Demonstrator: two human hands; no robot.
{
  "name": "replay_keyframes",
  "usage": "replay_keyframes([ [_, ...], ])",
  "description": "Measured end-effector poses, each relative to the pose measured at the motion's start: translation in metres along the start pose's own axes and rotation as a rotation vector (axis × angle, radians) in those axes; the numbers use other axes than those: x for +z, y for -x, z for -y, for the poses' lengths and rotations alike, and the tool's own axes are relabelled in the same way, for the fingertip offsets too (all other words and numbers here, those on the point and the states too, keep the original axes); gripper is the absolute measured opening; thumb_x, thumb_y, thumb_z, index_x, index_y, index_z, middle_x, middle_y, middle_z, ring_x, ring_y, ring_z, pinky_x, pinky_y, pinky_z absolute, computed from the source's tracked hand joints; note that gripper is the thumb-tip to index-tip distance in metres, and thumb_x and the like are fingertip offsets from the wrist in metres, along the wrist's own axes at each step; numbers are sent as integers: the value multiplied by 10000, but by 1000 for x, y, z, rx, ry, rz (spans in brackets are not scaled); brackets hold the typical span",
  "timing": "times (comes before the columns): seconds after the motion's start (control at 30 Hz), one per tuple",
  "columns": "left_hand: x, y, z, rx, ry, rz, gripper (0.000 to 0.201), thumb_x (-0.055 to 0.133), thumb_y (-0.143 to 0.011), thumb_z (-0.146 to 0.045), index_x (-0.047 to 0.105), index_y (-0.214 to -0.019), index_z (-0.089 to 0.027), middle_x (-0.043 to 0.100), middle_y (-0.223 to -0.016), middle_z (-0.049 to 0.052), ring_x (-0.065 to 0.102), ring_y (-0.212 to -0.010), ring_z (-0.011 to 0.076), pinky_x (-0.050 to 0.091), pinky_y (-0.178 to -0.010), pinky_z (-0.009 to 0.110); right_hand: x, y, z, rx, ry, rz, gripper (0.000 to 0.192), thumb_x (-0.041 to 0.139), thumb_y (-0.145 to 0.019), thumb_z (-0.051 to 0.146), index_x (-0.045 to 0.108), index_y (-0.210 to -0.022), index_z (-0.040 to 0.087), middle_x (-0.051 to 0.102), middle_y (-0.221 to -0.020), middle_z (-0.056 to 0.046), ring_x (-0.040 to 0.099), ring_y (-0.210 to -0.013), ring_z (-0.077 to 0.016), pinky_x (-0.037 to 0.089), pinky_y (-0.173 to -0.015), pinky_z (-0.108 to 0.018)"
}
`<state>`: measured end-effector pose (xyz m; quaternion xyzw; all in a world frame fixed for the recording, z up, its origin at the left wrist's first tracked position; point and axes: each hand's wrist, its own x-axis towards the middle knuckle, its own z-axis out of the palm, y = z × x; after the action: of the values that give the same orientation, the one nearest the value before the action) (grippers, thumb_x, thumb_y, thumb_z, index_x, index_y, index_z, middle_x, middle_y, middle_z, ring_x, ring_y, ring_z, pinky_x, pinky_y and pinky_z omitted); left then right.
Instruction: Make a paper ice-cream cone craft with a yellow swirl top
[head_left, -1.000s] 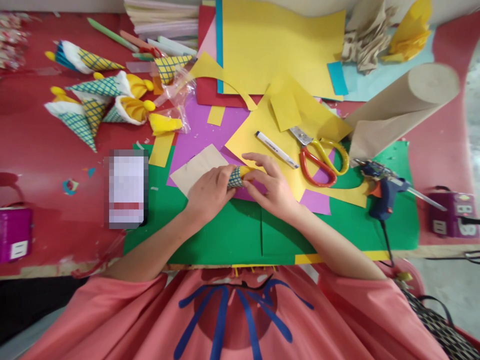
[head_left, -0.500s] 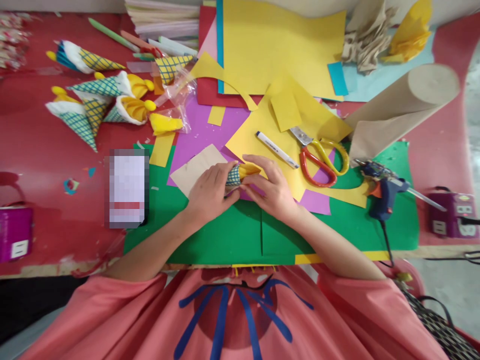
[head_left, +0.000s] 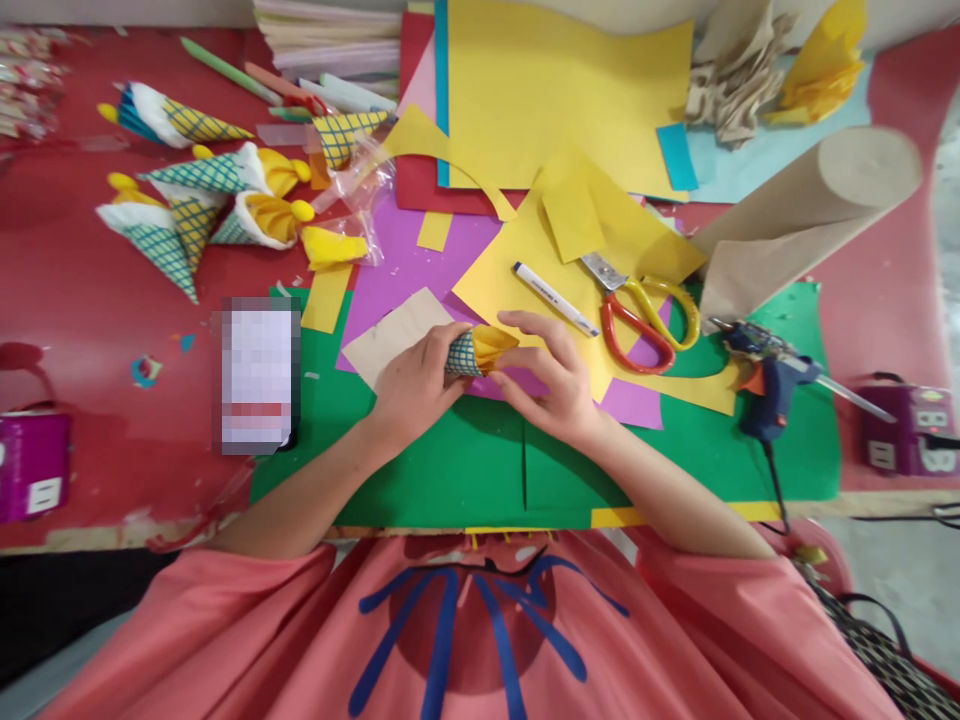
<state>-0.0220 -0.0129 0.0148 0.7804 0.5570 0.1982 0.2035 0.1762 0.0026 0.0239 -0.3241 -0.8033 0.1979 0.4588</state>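
Left hand is closed around the cone, now raised slightly off the green sheet. Right hand fingers, loosely curled, pinch the yellow paper, which has fanned out further from the cone's mouth. Marker lies just beyond the fingers.

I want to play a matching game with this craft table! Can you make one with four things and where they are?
Things:
1 scissors
2 glue gun
3 marker pen
4 checked paper cone

Places:
A on the green sheet's right end
B between both hands
C on yellow paper, left of the scissors
D right of the marker pen

Pairs: 1-D, 2-A, 3-C, 4-B
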Motion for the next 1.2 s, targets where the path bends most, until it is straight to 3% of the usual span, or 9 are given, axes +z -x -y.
replay_keyframes([
  [0.43, -5, -1, -7, -130, -49, 109, 526, 575, -818, -263, 405, -1313, -212, 638, -1242, 81, 671, -1074, 259, 548, -819, 331, 1, -1, 3, 86, 12, 123, 108, 502, -928, 219, 603, -967, 212, 570, -1279, -133, 556, -1207, -253, 503, -985, -482],
  [0.67, -4, -1, -5, -121, -24, 112, 528, 564, -826, -262, 399, -1325, -205, 629, -1265, 89, 666, -1089, 258, 548, -816, 328, 0, -4, 0, -26, 41, 133, 98, 513, -921, 197, 601, -962, 179, 554, -1286, -163, 545, -1222, -251, 498, -994, -458],
  [1.07, -4, -1, -7, -158, 38, 108, 527, 587, -811, -286, 394, -1298, -226, 637, -1201, 75, 678, -1015, 259, 540, -757, 321, 5, 0, -4, -99, 127, 51, 37, 570, -907, 211, 596, -929, 196, 564, -1261, -124, 571, -1178, -234, 543, -939, -419],
  [1.2, -2, -1, -2, -47, 96, 23, 536, 634, -803, -365, 406, -1262, -208, 624, -1155, 89, 654, -1026, 254, 536, -811, 337, 0, -1, -2, -81, 82, -25, 165, 613, -893, 310, 563, -1024, 224, 585, -1220, -112, 598, -1143, -221, 566, -918, -400],
])
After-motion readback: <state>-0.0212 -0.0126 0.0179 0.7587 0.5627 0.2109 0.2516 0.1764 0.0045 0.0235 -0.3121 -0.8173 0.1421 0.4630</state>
